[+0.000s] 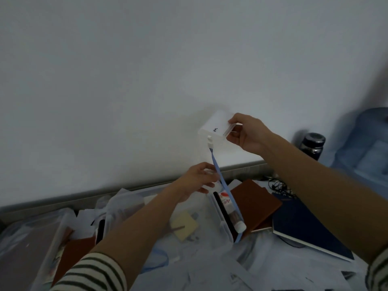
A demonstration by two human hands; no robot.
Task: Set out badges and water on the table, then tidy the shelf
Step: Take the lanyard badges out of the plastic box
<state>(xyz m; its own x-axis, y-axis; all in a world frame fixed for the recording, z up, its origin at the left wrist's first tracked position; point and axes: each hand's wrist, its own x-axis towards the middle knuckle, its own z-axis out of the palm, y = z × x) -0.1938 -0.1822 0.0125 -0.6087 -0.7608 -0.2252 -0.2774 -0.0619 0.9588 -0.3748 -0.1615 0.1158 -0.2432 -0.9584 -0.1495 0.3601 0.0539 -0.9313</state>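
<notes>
My right hand [248, 132] pinches the edge of a clear badge holder [216, 128] with a white card marked in black, held up in front of the wall. From its white clip a light blue lanyard [224, 185] hangs down to the cluttered surface. My left hand [196, 180] is raised beside the lanyard, fingers loosely curled near the strap; whether it grips anything is unclear. A small bottle [232, 215] with a white cap lies in an open white case [221, 215] below.
The surface holds brown notebooks [255, 203], a dark blue book [304, 225], yellow sticky notes [184, 226], plastic bags, loose papers and black cables [277, 184]. A dark flask [312, 144] stands by the wall at right, next to a blue chair [365, 143].
</notes>
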